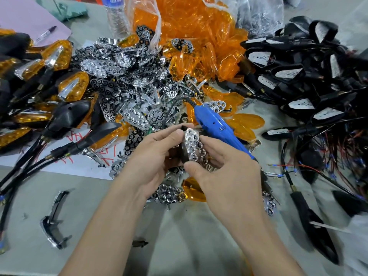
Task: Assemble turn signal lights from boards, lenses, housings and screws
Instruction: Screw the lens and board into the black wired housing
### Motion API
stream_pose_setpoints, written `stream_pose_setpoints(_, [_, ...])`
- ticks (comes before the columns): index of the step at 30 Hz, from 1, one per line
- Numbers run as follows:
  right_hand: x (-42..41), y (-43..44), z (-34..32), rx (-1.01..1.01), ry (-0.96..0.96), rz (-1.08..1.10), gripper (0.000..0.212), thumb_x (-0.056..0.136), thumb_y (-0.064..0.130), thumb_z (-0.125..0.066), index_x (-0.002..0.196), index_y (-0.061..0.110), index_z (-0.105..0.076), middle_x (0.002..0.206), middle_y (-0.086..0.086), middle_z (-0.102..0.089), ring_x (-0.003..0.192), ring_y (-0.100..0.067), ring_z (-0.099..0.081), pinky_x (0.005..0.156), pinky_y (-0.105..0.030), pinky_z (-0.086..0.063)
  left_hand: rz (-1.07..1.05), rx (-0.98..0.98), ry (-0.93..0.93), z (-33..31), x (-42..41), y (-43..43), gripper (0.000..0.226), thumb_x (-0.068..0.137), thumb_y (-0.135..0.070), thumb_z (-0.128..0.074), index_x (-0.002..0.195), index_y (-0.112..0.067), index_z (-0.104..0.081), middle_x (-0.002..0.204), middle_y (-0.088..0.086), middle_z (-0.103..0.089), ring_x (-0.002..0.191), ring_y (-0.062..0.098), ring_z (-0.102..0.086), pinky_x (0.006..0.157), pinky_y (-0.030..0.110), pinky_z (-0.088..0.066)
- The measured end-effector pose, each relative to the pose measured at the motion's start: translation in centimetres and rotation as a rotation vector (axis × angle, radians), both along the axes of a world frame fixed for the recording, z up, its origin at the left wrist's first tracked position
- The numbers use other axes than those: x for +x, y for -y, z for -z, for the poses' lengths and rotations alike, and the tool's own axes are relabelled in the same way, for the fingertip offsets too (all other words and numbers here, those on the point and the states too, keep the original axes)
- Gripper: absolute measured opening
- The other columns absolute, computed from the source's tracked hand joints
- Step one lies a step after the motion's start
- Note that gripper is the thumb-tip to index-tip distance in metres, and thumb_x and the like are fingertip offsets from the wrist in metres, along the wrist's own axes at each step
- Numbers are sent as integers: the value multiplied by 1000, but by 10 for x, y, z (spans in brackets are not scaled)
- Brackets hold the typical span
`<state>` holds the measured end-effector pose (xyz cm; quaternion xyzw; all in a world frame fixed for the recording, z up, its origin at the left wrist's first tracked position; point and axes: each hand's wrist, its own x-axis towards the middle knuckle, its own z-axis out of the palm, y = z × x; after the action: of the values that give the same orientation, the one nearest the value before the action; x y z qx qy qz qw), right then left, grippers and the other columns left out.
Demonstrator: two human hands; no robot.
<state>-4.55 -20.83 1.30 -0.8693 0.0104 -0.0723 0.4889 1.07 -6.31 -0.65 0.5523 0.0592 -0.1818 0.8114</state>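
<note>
Frame ctr: L hand (155, 156) grip clamped on black housing (184, 156); R hand (219, 166) grip pinches chrome reflector (191, 143), prob. seated in it. Blue driver (215, 124) just behind, on desk (189, 226). Lens bag (199, 36) top ctr.

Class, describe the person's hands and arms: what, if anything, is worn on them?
The left hand and the right hand are bare, with no gloves, rings or watch visible. The left forearm and right forearm are uncovered, with no sleeve in view. The fingernails are short.
</note>
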Motion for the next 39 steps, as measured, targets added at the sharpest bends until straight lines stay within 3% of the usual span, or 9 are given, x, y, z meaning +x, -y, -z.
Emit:
stream_pose_setpoints(6, [-3, -4, 9, 38, 22, 28, 60, 67, 41, -79, 118, 68, -60, 99, 47, -66, 96, 13, -68, 90, -18, -53, 4, 129, 9, 2, -3, 4, 38, 83, -3, -57, 107, -19, -81, 97, 16, -77, 86, 28, -67, 70, 36, -57])
stream_pose_setpoints(11, [-5, 1, 16, 129, 51, 42, 64, 72, 20, -88, 120, 56, -66, 96, 50, -64, 99, 22, -63, 85, 2, -42, -8, 154, 58, 3, -6, 7, 40, 97, 8, -55, 100, -22, -81, 88, 15, -75, 76, 21, -67, 63, 32, -54])
stream_pose_setpoints(15, [-3, 4, 14, 141, 29, 31, 66, 71, 19, -91, 98, 73, -64, 91, 55, -60, 100, 25, -61, 85, 5, -39, -95, 260, 86, 5, -5, 9, 43, 97, 6, -54, 80, -30, -72, 66, -1, -62, 55, 11, -55, 47, 25, -47])
stream_pose_setpoints(21, [-6, 2, 10, 83, -28, 14, 66, 72, 21, -90, 102, 73, -64, 95, 53, -62, 97, 22, -64, 86, 2, -42, -159, 288, 143, 5, -4, 12, 15, 96, 4, -63, 94, -7, -73, 87, 16, -74, 73, 28, -64, 63, 40, -54])
stream_pose_setpoints(24, [-8, -2, 5, -37, -49, 59, 62, 71, 32, -88, 111, 69, -58, 90, 43, -67, 87, 13, -67, 73, 2, -42, -184, 225, 147, 6, -6, 13, 17, 93, 4, -67, 89, -6, -80, 91, 17, -78, 77, 23, -71, 66, 35, -60])
stream_pose_setpoints(28, [-8, -9, 5, -142, -74, 129, 57, 69, 36, -87, 119, 52, -64, 101, 24, -75, 94, 2, -66, 77, 1, -39, -193, 130, 38, 8, -9, 17, 19, 99, -5, -63, 91, -5, -80, 88, 14, -77, 71, 19, -70, 58, 26, -56])
stream_pose_setpoints(31, [-9, -16, 5, -221, -74, 195, 57, 70, 39, -88, 122, 47, -65, 101, 19, -77, 93, -6, -69, 79, -14, -46, -204, -17, -69, 9, -11, 21, 30, 103, -10, -58, 86, -13, -83, 96, 11, -80, 75, 17, -74, 60, 26, -59])
stream_pose_setpoints(37, [-7, -25, 6, -500, 78, 285, 54, 59, 35, -97, 108, 32, -76, 81, 8, -78, 73, -23, -74, 62, -27, -54, -96, -157, -189, 7, -10, 16, 61, 110, -47, -29, 115, -6, -75, 109, 13, -77, 82, 21, -74, 59, 27, -59])
stream_pose_setpoints(39, [-6, -23, 8, -502, 90, 278, 54, 55, 37, -98, 105, 30, -77, 77, 8, -77, 69, -22, -72, 58, -27, -51, -71, -69, -114, 7, -8, 14, 43, 109, -30, -40, 115, -7, -75, 110, 12, -77, 90, 23, -74, 66, 29, -61])
